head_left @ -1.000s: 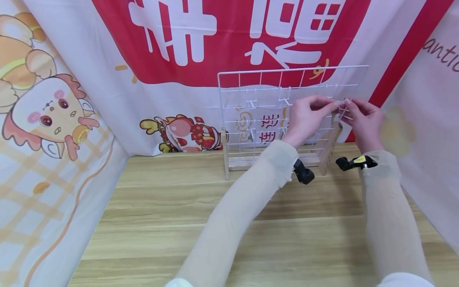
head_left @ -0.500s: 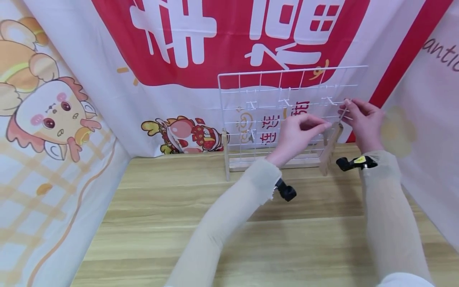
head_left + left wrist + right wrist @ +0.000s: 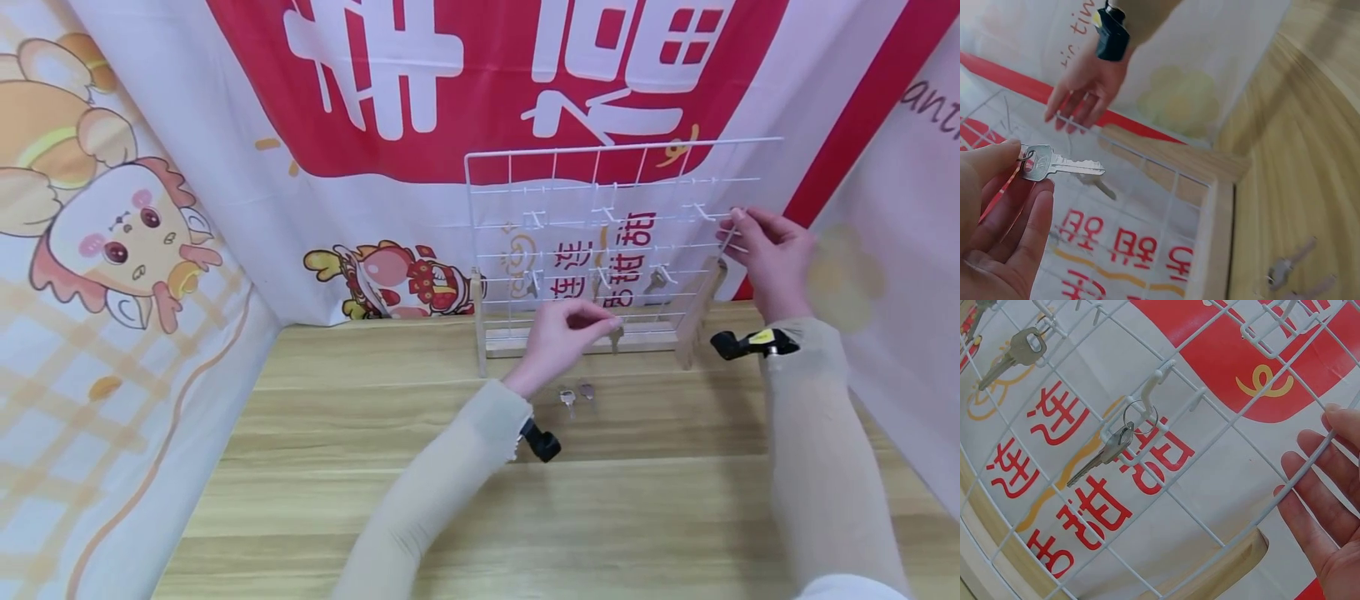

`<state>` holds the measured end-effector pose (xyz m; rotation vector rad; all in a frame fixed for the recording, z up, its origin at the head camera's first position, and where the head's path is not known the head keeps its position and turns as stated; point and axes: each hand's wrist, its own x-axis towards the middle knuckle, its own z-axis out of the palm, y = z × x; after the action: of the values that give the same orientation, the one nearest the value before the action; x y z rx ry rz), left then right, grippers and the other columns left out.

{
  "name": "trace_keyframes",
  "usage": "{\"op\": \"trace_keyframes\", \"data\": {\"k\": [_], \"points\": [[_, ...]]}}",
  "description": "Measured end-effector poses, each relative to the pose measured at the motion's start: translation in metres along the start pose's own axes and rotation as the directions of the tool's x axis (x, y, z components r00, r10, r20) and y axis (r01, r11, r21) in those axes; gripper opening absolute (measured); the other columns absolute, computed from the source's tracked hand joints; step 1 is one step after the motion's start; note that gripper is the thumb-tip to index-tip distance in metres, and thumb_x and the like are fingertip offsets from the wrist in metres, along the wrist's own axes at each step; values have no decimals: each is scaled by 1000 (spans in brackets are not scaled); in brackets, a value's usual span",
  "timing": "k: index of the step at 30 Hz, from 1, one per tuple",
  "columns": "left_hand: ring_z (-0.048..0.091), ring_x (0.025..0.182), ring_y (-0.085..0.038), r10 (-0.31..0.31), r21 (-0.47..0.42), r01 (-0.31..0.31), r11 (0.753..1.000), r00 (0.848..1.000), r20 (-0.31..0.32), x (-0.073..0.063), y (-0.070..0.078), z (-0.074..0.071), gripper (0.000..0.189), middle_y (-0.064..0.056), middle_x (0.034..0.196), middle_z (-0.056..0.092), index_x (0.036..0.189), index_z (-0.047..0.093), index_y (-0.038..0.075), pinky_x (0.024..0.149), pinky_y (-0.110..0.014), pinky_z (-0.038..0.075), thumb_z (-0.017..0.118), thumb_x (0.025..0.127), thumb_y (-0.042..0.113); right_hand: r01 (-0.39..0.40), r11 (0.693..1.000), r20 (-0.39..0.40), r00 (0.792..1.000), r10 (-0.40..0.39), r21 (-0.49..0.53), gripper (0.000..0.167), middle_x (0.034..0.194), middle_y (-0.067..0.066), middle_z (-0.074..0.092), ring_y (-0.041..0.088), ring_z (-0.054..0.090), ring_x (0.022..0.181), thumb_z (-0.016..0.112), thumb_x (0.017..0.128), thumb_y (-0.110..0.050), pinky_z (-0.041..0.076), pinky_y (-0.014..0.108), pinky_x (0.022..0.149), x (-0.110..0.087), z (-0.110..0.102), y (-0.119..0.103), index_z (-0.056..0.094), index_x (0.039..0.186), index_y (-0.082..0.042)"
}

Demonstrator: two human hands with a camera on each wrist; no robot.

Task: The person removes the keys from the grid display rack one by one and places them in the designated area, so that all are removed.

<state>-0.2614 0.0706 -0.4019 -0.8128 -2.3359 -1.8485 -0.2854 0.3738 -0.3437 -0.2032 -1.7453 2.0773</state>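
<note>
A silver key [image 3: 1063, 165] hangs on a small ring that my left hand [image 3: 562, 337] pinches between thumb and forefinger. That hand is low in front of the white wire grid [image 3: 622, 150], above the table. At the grid's right edge, my right hand [image 3: 772, 250] grips the side wire, thumb on one side and fingers on the other. White hooks hang on the grid in two rows, among them an upper right hook [image 3: 697, 212]. Keys hang by rings from lower hooks, such as one key [image 3: 1107, 453] near the middle of the right wrist view and another key [image 3: 1016, 350] left of it.
Two loose keys [image 3: 567, 400] lie on the wooden table [image 3: 360, 467] below my left hand. Wooden feet [image 3: 480, 325] hold the grid upright. Printed cloth [image 3: 375, 217] hangs close behind it and along both sides.
My left hand has moved down and left, away from the grid's upper right, uncovering the hooks there and the two keys on the table. My right hand keeps its grip on the grid's edge.
</note>
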Motion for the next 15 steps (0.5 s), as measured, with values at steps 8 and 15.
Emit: {"op": "trace_keyframes", "data": {"k": [8, 15], "points": [[66, 74, -9, -75, 22, 75, 997, 997, 20, -28, -36, -11, 13, 11, 88, 72, 96, 79, 11, 69, -25, 57, 82, 89, 21, -12, 1000, -6, 1000, 12, -1, 55, 127, 7, 68, 18, 68, 112, 84, 81, -38, 50, 24, 94, -1, -1, -1, 71, 129, -15], [65, 73, -9, -152, 52, 150, 987, 988, 35, -52, -68, -19, 10, 7, 85, 73, 94, 79, 10, 67, -25, 56, 83, 88, 17, -20, 1000, -14, 1000, 20, 4, 57, 127, 6, 68, 18, 67, 114, 84, 80, -39, 49, 23, 95, -1, 0, -1, 71, 129, -15]]}}
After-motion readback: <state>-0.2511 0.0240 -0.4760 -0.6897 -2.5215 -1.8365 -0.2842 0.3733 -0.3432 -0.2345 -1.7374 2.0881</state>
